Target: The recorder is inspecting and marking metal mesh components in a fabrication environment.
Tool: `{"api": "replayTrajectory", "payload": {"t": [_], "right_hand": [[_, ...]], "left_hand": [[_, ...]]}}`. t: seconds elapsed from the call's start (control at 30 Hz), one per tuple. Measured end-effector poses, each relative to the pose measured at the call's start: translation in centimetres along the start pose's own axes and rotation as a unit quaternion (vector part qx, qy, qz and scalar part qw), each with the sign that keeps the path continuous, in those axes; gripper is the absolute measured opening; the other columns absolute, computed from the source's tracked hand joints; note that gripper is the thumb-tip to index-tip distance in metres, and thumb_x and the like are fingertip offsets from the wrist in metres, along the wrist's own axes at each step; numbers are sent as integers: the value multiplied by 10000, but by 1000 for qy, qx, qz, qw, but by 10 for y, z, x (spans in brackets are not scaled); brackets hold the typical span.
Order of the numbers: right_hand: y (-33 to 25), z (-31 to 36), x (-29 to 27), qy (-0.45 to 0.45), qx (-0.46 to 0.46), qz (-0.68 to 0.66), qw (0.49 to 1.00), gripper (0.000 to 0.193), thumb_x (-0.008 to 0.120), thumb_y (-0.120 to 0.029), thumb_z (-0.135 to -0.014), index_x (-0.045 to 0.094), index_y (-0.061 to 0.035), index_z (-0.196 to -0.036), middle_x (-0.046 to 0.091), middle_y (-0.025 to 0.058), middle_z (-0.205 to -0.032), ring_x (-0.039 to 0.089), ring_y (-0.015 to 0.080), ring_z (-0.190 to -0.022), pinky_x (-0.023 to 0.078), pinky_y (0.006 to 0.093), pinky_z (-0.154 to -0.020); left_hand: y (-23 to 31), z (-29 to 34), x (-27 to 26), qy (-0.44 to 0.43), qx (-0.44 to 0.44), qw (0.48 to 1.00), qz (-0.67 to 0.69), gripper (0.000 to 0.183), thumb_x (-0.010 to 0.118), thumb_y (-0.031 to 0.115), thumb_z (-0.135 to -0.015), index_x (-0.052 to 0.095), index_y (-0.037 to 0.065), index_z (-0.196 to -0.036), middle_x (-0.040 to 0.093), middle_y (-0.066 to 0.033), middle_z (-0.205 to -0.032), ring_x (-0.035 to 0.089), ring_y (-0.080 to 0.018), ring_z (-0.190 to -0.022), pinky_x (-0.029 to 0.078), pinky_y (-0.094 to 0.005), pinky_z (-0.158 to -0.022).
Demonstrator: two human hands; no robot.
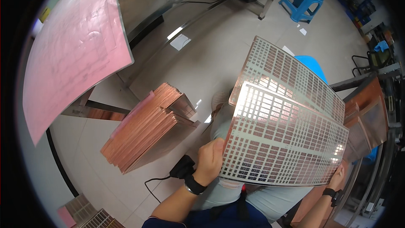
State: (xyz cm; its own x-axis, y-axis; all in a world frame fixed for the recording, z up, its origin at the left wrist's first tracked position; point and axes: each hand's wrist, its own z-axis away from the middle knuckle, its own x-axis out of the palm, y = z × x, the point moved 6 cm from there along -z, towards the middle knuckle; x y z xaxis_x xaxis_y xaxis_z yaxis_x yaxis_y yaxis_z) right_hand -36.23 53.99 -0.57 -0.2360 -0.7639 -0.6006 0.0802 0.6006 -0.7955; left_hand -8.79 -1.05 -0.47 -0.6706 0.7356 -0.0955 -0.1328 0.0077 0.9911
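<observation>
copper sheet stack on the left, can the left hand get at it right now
Probably not right away: the left hand is holding the edge of the front patterned panel. Were it free, the stack of copper sheets looks reachable, with mostly floor showing between.

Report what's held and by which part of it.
The front patterned panel: left hand on its lower left edge, right hand on its lower right corner. Whether they also grip the rear panel cannot be told.

From your head, the left fisheye camera looks down over your lap (276, 202), your left hand (209, 160) and right hand (336, 178) close, the floor (202, 46) beyond.
</observation>
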Motion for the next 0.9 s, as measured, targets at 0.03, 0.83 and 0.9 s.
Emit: {"api": "replayTrajectory", "payload": {"t": [0.03,0.83,0.9], "right_hand": [[2,-1,1,-2,-10,9,1000,379,443,-332,-962,570,16,-1044,600,51,-921,536,130,-820,425,258,-745],[-58,38,11,99,-171,95,976,361,439,-304,-961,573,31,-973,580,52,-805,515,121,-734,421,264,-679],[-56,39,12,78,-137,47,986,359,457,-306,-953,573,31,-991,568,27,-830,497,103,-754,412,247,-699]], "left_hand": [[0,0,0,1,-1,1000,1,361,361,208,-973,476,-33,-730,448,-183,-614,396,-289,-532,371,-361,-536],[-2,1,-4,-1,7,1000,-5,317,461,167,-941,472,-34,-696,438,-127,-571,413,-179,-509,359,-318,-502],[-8,2,-4,-20,3,1000,-17,313,459,165,-943,483,-35,-703,457,-107,-571,412,-151,-516,357,-302,-501]]}}
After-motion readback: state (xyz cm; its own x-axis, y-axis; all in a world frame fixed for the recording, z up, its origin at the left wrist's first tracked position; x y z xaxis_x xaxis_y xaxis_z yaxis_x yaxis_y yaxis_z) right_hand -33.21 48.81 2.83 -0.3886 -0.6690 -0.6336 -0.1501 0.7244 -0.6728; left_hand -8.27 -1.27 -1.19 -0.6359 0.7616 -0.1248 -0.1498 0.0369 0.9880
